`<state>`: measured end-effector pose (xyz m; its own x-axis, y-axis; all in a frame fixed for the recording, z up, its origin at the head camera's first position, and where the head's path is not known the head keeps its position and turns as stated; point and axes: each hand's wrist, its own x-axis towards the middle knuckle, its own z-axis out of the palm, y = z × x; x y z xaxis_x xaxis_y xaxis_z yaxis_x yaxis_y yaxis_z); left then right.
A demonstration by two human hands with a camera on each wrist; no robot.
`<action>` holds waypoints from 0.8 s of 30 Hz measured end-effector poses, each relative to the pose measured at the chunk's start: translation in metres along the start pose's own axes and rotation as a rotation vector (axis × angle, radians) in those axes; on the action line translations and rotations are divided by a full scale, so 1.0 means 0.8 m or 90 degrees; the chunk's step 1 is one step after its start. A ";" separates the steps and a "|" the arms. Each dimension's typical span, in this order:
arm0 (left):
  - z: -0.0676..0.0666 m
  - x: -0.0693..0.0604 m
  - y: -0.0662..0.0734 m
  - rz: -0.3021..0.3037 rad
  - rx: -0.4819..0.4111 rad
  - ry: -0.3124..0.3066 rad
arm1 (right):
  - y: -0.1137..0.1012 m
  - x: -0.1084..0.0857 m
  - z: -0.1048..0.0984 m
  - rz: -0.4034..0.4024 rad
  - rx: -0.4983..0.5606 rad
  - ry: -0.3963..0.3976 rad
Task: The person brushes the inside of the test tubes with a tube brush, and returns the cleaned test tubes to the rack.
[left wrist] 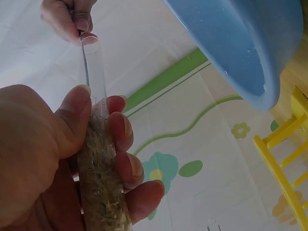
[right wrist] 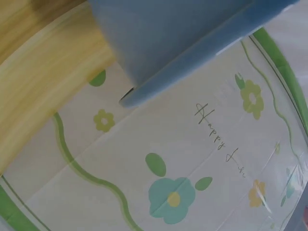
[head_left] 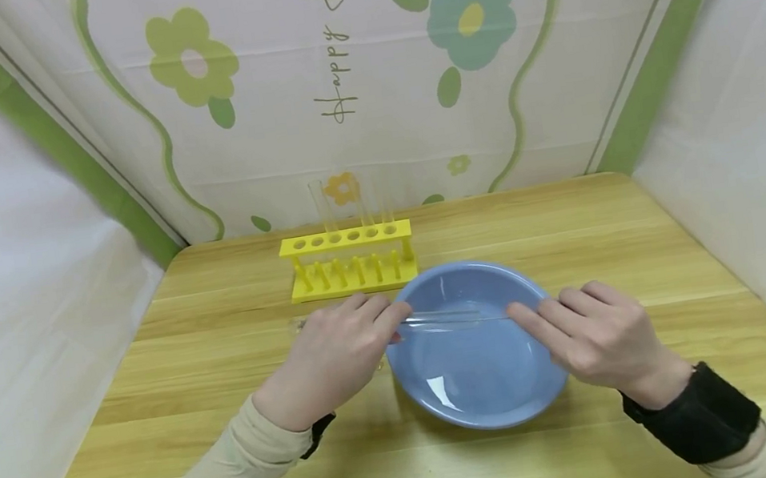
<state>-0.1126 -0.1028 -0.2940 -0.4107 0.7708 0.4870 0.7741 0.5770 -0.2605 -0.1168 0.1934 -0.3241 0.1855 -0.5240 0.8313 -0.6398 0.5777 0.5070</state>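
My left hand (head_left: 343, 349) grips a clear glass test tube (head_left: 437, 317) that lies nearly level above the blue basin (head_left: 483, 423). In the left wrist view a test tube brush (left wrist: 103, 168) sits inside the tube, its pale bristles within the part wrapped by the left fingers. The brush's twisted wire handle (left wrist: 86, 65) runs out through the tube's mouth. Over the basin's right side, my right hand (head_left: 599, 336) pinches the end of that wire. The right wrist view shows only a sliver of the right hand at its right edge.
Behind the basin stands a yellow test tube rack (head_left: 347, 240) holding 3 upright glass tubes, one being the left tube (head_left: 322, 208). A bright reflection shows in the basin. White patterned cloth (head_left: 384, 134) walls the wooden table (head_left: 224, 357) at the back and sides.
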 end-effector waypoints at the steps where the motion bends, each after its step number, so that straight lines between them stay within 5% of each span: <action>1: 0.000 -0.001 0.000 -0.001 -0.006 0.000 | 0.001 -0.001 0.000 -0.003 -0.003 0.002; 24: -0.003 -0.009 -0.012 -0.011 -0.042 -0.039 | 0.016 -0.013 -0.011 -0.057 -0.053 0.016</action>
<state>-0.1158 -0.1145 -0.2929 -0.4513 0.7772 0.4385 0.7961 0.5727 -0.1956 -0.1206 0.2115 -0.3245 0.2589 -0.5604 0.7867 -0.5554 0.5800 0.5959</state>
